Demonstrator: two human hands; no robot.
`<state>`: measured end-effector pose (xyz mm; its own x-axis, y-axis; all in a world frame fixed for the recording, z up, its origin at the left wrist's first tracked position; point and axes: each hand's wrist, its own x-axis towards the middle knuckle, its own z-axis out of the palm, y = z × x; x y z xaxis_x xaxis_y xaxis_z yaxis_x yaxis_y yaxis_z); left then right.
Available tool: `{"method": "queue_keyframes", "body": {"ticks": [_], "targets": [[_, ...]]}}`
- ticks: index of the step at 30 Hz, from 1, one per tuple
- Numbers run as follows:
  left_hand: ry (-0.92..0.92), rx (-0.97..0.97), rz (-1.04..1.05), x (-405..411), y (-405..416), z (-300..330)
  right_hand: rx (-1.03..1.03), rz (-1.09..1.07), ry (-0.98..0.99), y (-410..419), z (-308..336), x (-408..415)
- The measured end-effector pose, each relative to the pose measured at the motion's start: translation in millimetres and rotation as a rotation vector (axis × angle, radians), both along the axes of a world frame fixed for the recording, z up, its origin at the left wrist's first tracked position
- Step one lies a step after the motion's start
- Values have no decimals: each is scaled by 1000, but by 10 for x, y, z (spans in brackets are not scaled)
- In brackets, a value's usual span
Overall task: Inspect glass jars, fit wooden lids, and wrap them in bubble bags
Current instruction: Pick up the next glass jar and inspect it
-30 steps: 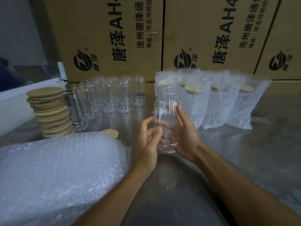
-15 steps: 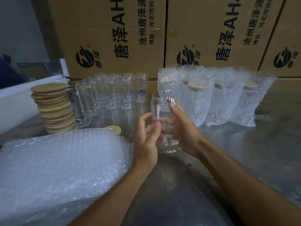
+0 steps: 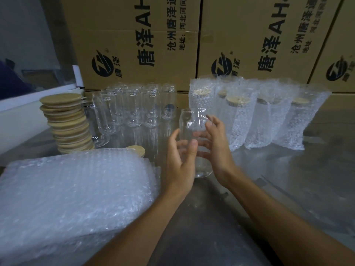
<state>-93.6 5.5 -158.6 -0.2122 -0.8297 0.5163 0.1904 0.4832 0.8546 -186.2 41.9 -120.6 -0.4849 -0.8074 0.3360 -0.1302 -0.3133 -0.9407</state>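
At the middle of the frame, an upright clear jar (image 3: 194,131) sits between both hands above the counter (image 3: 288,179). The right hand (image 3: 217,148) cups its side, fingers gently curved round the glass. The left hand (image 3: 180,160) holds it lower down, fingers loosely curled, thumb against it.

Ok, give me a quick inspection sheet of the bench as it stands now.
Surface: shiny metal table, reflective.
Job's things: bare glass jar between both hands, no lid; stack of wooden lids at left; empty jars behind; pile of bubble bags front left; wrapped jars at right.
Clutter: one loose lid behind the pile.
Grippers: left hand and right hand hold the jar, fingers loosely curled.
Cables: nothing seen.
Surroundings: printed cardboard boxes behind.
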Motion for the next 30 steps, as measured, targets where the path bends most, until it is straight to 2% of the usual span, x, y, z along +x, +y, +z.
{"method": "queue_keyframes", "body": {"ticks": [5, 10, 13, 17, 23, 26, 30], "targets": [[31, 42, 11, 6, 13, 1, 38, 39, 15, -29, -9, -28], [57, 64, 35, 24, -4, 20, 73, 131, -103, -75, -33, -64], [36, 60, 47, 15, -15, 16, 71, 89, -147, -86, -26, -48], [14, 9, 41, 13, -12, 7, -8, -5, 2, -51, 0, 8], [-20, -139, 68, 28, 1, 5, -7, -39, 179, 18, 5, 63], [14, -104, 46, 37, 17, 26, 13, -54, 136, 26, 16, 59], [147, 47, -64, 26, 3, 56, 18, -5, -18, 0, 31, 14]]}}
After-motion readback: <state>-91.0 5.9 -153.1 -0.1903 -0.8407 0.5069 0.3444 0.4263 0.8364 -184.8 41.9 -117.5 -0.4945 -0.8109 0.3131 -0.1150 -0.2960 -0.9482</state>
